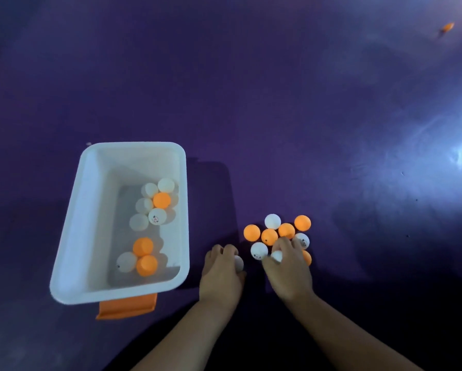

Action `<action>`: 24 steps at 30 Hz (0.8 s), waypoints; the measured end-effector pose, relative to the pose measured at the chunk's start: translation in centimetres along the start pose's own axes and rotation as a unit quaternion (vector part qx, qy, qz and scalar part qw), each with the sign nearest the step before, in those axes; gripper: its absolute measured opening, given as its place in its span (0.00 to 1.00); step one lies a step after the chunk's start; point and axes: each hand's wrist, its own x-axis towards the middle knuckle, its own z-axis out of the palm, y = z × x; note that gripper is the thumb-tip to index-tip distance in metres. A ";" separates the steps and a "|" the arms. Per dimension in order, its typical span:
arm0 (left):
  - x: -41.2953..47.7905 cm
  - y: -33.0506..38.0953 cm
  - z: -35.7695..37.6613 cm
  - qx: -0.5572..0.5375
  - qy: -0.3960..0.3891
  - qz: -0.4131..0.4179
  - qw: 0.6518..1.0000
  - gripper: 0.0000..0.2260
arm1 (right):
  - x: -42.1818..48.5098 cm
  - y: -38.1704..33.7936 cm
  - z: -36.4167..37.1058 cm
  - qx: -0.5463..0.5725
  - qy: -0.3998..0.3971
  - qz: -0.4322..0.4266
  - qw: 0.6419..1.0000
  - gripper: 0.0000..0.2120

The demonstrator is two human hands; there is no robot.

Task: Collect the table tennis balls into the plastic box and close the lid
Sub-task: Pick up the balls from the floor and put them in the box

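Note:
A white plastic box (72,236) stands open at the left on a purple floor, with several white and orange balls (155,204) inside. An orange lid (128,306) sticks out from under the box's near edge. A cluster of several loose white and orange balls (272,231) lies to the right of the box. My left hand (220,274) is curled around a white ball (239,262) just left of the cluster. My right hand (288,269) rests on the cluster's near side, fingers closed on a white ball (276,255).
A lone orange ball (448,27) lies far off at the top right. Bright light glare marks the purple floor (251,103) at the right.

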 end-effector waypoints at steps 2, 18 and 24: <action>-0.4 0.5 -0.3 -0.008 0.017 0.005 1.000 0.12 | 0.0 -0.1 0.2 -0.014 0.016 -0.004 1.000 0.08; -2.3 4.0 -6.9 -0.106 0.251 0.150 0.950 0.18 | -2.5 -3.8 0.3 0.124 0.065 -0.159 0.977 0.11; -0.1 0.1 -14.8 -0.163 0.336 -0.011 0.927 0.20 | -2.6 -14.7 0.8 0.211 -0.011 -0.192 0.958 0.09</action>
